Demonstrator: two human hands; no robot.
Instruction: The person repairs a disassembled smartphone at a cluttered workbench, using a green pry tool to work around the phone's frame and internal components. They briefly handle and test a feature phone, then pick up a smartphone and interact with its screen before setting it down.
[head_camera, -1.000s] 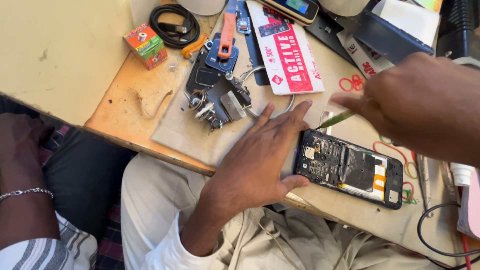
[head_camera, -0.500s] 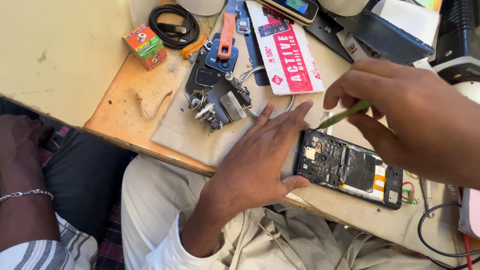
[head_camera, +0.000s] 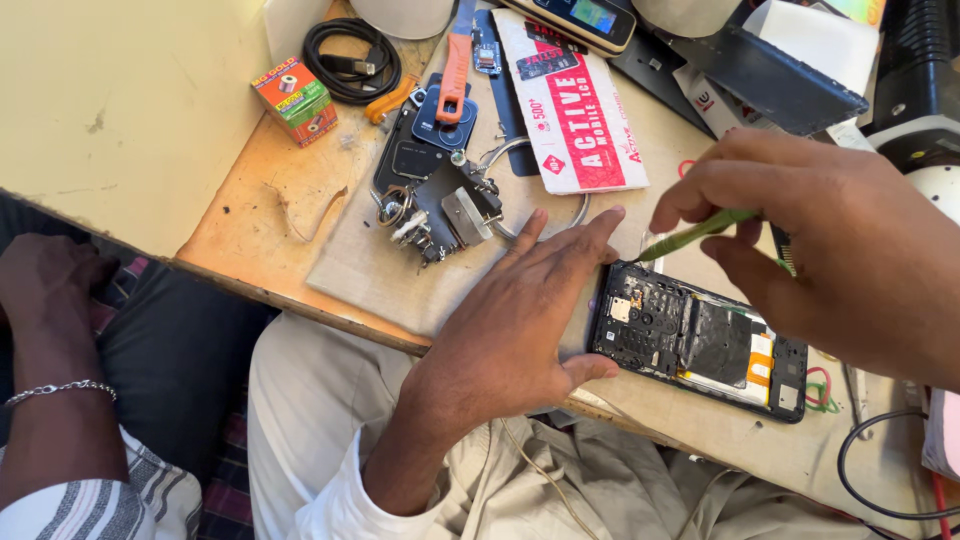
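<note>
Green tool, pinched in the right hand fingers, has been drawn in over the opened phone, which lies on the surface, steadied at its end by the flat, open left hand.

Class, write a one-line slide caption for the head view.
Left hand steadies an opened phone while the right hand brings a green tool to it.

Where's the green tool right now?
Head view, right of centre: the green tool is pinched in the right hand, tip just above the opened phone.
</note>
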